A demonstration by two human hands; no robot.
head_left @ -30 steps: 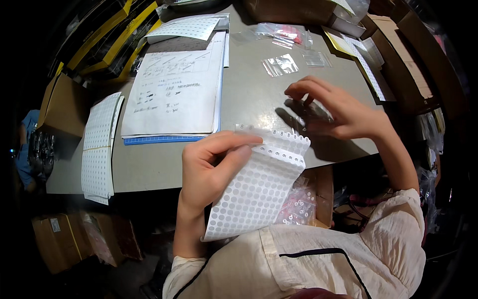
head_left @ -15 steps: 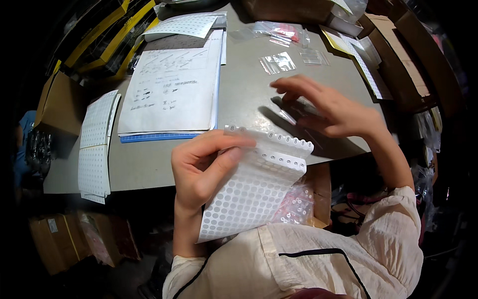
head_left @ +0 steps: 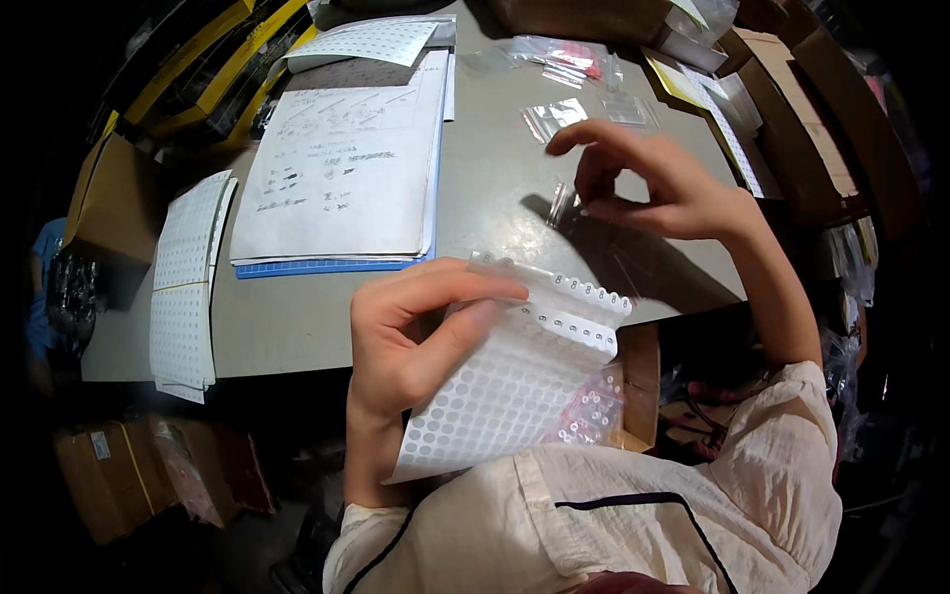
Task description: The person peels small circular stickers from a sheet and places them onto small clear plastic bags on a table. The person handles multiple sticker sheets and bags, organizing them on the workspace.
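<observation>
OK, L hand (head_left: 416, 332) pinches thin dotted sheet (head_left: 485, 401); R hand (head_left: 668, 188) half-curled, hold unclear.

The sticker sheet (head_left: 475, 396) serves as landmark. Its upper left portion is covered by the left hand (head_left: 421, 322). Above its upper right, the right hand (head_left: 678, 183) obscures whether a clear bag (head_left: 557, 205) is gripped. Its right edge hides part of a bag of small rings (head_left: 594, 414). Far beyond it, a carton (head_left: 574, 18) is cropped above; upper left, handwriting on the paper stack (head_left: 341, 188) is too small to read.
</observation>
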